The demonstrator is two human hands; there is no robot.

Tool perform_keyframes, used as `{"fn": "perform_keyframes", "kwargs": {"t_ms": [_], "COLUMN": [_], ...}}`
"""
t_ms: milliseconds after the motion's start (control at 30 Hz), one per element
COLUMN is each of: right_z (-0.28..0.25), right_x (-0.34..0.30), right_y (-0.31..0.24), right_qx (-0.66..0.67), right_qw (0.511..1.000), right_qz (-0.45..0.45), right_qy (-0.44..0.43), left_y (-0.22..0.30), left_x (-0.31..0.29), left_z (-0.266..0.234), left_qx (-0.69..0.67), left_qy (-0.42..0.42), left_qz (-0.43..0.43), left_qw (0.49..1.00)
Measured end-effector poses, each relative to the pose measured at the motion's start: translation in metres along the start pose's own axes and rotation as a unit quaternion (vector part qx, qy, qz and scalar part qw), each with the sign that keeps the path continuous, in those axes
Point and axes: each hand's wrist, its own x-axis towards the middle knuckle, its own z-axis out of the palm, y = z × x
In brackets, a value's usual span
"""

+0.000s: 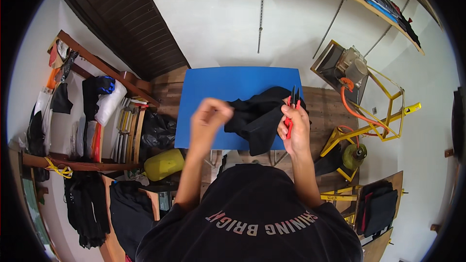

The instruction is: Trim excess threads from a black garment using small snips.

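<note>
A crumpled black cloth lies over the right part of the blue table and hangs past its near edge. My right hand is closed around red-handled thread snips, their dark blades pointing up and away. The right hand's fingers are at the cloth's right side; whether they also pinch it I cannot tell. My left hand is raised at the cloth's left side, smeared by motion, with its fingers seeming curled. Whether anything is in it does not show.
Shelves with garments, bags and rolls stand on the left, beside a yellow container and a black bag. To the right are a yellow metal frame with an orange hose and a green gas cylinder. A dark door is behind.
</note>
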Motion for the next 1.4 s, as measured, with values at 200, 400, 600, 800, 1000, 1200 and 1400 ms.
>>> {"fn": "perform_keyframes", "kwargs": {"t_ms": [200,400,600,800,1000,1200,1400], "right_z": [0.005,-0.003,-0.001,0.009,0.010,-0.001,-0.003], "right_x": [-0.001,-0.002,0.002,-0.008,-0.010,-0.005,-0.006], "right_y": [0.005,0.009,0.019,0.008,0.007,0.009,0.007], "right_qx": [-0.070,-0.083,-0.220,-0.460,-0.500,-0.532,-0.524], "right_qw": [0.997,0.995,0.965,0.820,0.793,0.743,0.729], "right_qz": [-0.011,-0.037,-0.114,-0.338,-0.345,-0.406,-0.440], "right_qy": [-0.043,-0.039,-0.084,-0.030,-0.038,-0.012,0.007], "left_y": [-0.029,-0.011,0.010,0.009,0.012,0.009,0.010], "left_x": [-0.016,-0.021,-0.018,-0.016,-0.013,-0.013,-0.008], "left_z": [0.050,0.036,0.022,0.017,0.022,0.027,0.030], "left_qx": [-0.002,-0.077,-0.063,-0.176,-0.180,-0.197,-0.208], "left_qy": [-0.148,-0.203,-0.231,-0.157,-0.163,-0.154,-0.181], "left_qz": [-0.032,-0.174,-0.243,-0.243,-0.234,-0.218,-0.215], "left_qw": [0.988,0.960,0.940,0.941,0.942,0.943,0.937]}}
